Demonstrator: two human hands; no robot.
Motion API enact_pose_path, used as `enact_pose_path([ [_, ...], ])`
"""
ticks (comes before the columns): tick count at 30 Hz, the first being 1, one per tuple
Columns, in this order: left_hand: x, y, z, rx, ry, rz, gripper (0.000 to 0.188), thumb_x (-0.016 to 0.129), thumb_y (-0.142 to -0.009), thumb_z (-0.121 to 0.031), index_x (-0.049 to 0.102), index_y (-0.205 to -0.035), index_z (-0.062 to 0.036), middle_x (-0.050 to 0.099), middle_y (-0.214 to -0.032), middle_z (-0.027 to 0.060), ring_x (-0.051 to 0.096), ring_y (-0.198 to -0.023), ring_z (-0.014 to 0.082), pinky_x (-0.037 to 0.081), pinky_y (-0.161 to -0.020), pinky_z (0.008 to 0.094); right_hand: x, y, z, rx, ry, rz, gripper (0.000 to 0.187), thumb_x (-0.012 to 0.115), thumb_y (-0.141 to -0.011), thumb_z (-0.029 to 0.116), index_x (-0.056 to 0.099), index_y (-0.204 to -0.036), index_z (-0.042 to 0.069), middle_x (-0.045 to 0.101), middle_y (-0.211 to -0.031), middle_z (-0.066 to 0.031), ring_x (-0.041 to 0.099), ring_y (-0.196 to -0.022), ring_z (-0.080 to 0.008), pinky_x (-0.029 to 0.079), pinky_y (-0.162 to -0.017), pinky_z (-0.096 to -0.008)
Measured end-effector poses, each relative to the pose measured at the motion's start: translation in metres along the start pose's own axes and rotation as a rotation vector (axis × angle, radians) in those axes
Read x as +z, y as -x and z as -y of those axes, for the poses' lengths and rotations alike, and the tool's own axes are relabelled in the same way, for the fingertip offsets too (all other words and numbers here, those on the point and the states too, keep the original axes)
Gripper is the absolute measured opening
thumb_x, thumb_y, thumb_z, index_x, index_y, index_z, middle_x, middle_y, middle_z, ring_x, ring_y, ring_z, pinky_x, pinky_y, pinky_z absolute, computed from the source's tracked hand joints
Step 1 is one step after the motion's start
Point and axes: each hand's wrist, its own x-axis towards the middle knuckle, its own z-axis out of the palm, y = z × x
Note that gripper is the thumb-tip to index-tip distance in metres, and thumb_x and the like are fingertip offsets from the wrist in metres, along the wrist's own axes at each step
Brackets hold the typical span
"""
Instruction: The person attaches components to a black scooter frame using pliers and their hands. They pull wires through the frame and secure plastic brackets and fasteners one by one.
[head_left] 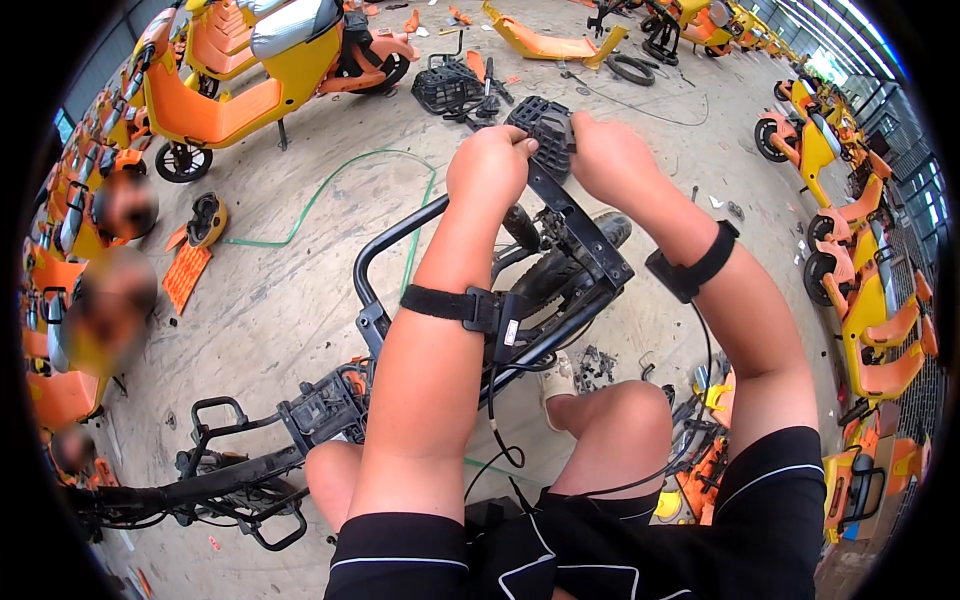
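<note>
A black ribbed plastic part [545, 125] is between my hands, above the end of a black tubular scooter frame [575, 215]. My left hand [486, 168] is closed, with thumb and fingers pinching the part's left edge. My right hand [612, 160] is curled closed at its right edge; its fingertips are mostly hidden. Below the part, a dark tyre [550, 275] shows inside the frame. The frame runs down behind my left forearm towards a black battery-tray-like box [325, 410] and more bars at the lower left.
A yellow and orange scooter [225, 95] stands at the upper left, with rows of others along both sides. A green hose [330, 180], a yellow helmet [207, 220], a black basket [445, 90] and a loose tyre [632, 68] lie on the concrete. Orange scraps [705, 460] lie near my right knee.
</note>
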Motion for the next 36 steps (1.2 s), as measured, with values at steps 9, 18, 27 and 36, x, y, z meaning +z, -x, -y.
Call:
enact_pose_path([
  [9,0.0,-0.001,0.002,0.077,-0.076,-0.02,0.031,0.067,-0.091,-0.034,0.076,-0.111,-0.0128,0.074,-0.099,0.016,0.07,-0.092,0.0343,0.053,-0.08,0.0435,-0.006,0.002,0.03,0.159,-0.194,0.122,0.039,0.06,-0.089,0.021,0.055,-0.11,-0.011,0.07,-0.097,-0.0299,0.07,-0.096,-0.0433,0.056,-0.086,-0.0477],
  [18,0.001,-0.002,0.004,0.074,-0.062,-0.019,0.025,0.065,-0.091,-0.033,0.077,-0.106,-0.0164,0.074,-0.1,0.0145,0.07,-0.096,0.0355,0.055,-0.082,0.0456,-0.031,0.002,0.019,0.415,-1.227,0.607,0.021,0.062,-0.092,0.024,0.065,-0.102,0.005,0.059,-0.086,-0.0045,0.054,-0.07,-0.0154,0.044,-0.063,-0.0326],
  [27,0.001,0.0,0.004,0.071,-0.057,-0.047,0.025,0.063,-0.091,-0.029,0.077,-0.108,-0.017,0.073,-0.1,0.0154,0.07,-0.096,0.0361,0.055,-0.081,0.0459,-0.02,0.014,0.009,0.43,-1.552,0.573,0.02,0.061,-0.102,0.02,0.06,-0.107,0.001,0.063,-0.088,-0.0044,0.059,-0.071,-0.0139,0.052,-0.064,-0.0288],
  [36,-0.002,0.001,0.0,0.049,-0.056,-0.026,0.027,0.061,-0.089,-0.023,0.077,-0.11,-0.0172,0.073,-0.101,0.0163,0.07,-0.095,0.0357,0.055,-0.081,0.0459,-0.008,0.017,0.028,0.624,-1.647,0.412,0.027,0.05,-0.107,0.025,0.062,-0.098,0.002,0.064,-0.078,-0.0065,0.055,-0.06,-0.0144,0.046,-0.05,-0.0297],
])
